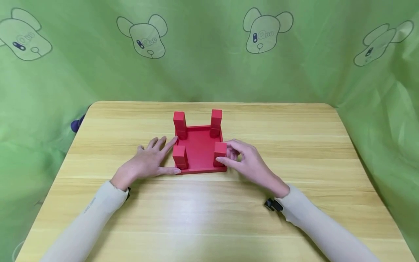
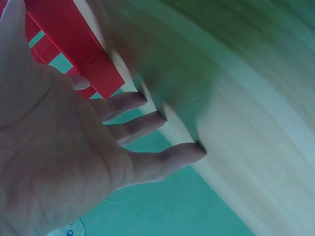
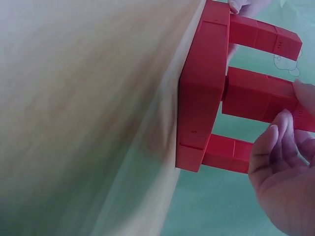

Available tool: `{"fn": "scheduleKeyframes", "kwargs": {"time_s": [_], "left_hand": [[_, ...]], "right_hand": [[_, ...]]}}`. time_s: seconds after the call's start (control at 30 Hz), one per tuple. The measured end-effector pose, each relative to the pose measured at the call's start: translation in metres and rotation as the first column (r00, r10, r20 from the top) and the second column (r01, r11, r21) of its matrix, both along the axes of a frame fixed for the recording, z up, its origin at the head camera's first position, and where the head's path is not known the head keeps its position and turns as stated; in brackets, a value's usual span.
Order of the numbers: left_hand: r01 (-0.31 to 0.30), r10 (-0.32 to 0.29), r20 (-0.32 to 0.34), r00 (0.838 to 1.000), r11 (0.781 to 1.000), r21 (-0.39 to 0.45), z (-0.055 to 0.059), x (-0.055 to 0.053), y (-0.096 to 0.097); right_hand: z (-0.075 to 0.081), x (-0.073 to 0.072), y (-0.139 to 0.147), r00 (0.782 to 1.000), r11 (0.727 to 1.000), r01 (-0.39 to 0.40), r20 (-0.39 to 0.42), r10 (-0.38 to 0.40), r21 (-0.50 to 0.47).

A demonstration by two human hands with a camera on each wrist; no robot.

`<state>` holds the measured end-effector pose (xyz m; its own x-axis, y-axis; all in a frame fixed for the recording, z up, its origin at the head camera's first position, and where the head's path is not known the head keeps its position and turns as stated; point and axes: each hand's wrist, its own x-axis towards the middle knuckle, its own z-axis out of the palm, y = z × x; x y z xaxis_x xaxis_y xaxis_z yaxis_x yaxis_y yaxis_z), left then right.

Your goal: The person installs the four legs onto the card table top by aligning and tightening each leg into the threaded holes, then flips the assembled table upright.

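Observation:
A shallow red square tray-like base (image 1: 199, 147) lies on the wooden table with a square red post standing at each corner. My right hand (image 1: 247, 158) pinches the near right post (image 1: 220, 149) between thumb and fingers; the right wrist view shows this post (image 3: 256, 96) rising from the base (image 3: 202, 93). My left hand (image 1: 148, 158) lies spread at the base's left side, its thumb at the near left corner and a fingertip at the left edge. Beside that hand stands the near left post (image 1: 179, 154). Both far posts, left (image 1: 179, 123) and right (image 1: 216, 122), stand untouched.
The light wooden table (image 1: 294, 134) has rounded far corners. Green curtain cloth (image 1: 209, 72) with printed animal heads hangs behind it and along both sides. A dark blue object (image 1: 76, 124) shows past the table's left edge.

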<state>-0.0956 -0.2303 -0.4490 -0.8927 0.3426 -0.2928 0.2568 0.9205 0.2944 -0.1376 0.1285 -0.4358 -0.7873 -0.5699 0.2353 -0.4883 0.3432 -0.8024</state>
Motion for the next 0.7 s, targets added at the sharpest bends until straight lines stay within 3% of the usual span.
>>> {"fn": "scheduleKeyframes", "kwargs": {"time_s": [0.53, 0.7], "left_hand": [[-0.005, 0.005, 0.01, 1.0, 1.0, 0.001, 0.0025, 0.0, 0.0003], [-0.002, 0.002, 0.005, 1.0, 1.0, 0.001, 0.0016, 0.0004, 0.0003]], "right_hand": [[0.002, -0.0001, 0.0029, 0.999, 0.999, -0.046, -0.023, 0.046, 0.017], [0.0015, 0.0001, 0.0017, 0.999, 1.0, -0.03, 0.024, 0.03, -0.001]]}}
